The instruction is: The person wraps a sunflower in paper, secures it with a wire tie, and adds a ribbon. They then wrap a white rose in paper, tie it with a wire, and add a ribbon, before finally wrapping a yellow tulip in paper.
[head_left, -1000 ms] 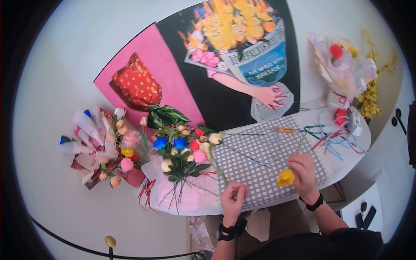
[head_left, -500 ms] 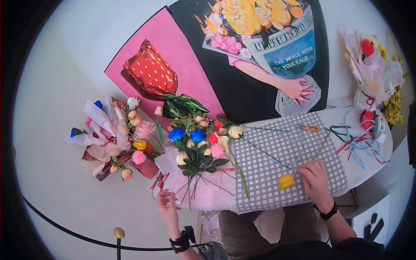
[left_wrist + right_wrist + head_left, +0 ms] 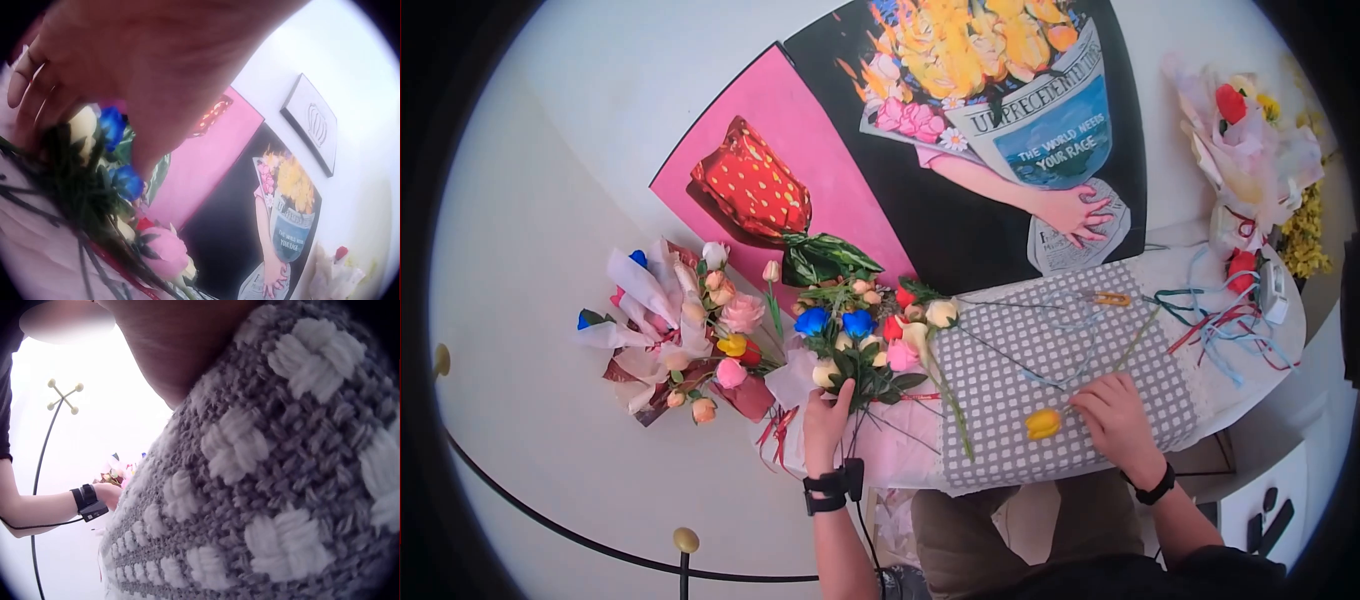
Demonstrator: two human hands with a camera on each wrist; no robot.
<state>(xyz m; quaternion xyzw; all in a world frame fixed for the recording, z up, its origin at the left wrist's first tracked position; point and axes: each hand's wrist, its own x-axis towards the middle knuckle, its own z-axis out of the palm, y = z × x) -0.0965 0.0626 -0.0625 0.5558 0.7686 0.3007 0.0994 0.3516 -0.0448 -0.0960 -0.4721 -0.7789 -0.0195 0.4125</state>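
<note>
In the head view, my right hand (image 3: 1116,420) pinches the stem of a yellow tulip (image 3: 1043,424) just behind its bloom, low over the checked grey-and-white cloth (image 3: 990,370). My left hand (image 3: 826,430) is at the near left side of a loose bunch of flowers, thumb apart from the fingers, beside its dark green leaves (image 3: 862,372). Blue roses (image 3: 858,323), a pink rose (image 3: 903,355) and cream blooms make up the bunch. In the left wrist view, the left hand (image 3: 144,69) spreads over the flowers, with blue roses (image 3: 128,182) between thumb and fingers.
A wrapped bouquet (image 3: 665,320) lies at the left end of the table, and another (image 3: 1245,165) stands at the back right. Tangled ribbons (image 3: 1225,320) and orange-handled scissors (image 3: 1112,298) lie to the right. Two paintings (image 3: 800,200) lean behind.
My left hand moved from the cloth's near edge out left past the table edge, then in to the bunch. My right hand keeps the tulip, whose bloom has shifted slightly left.
</note>
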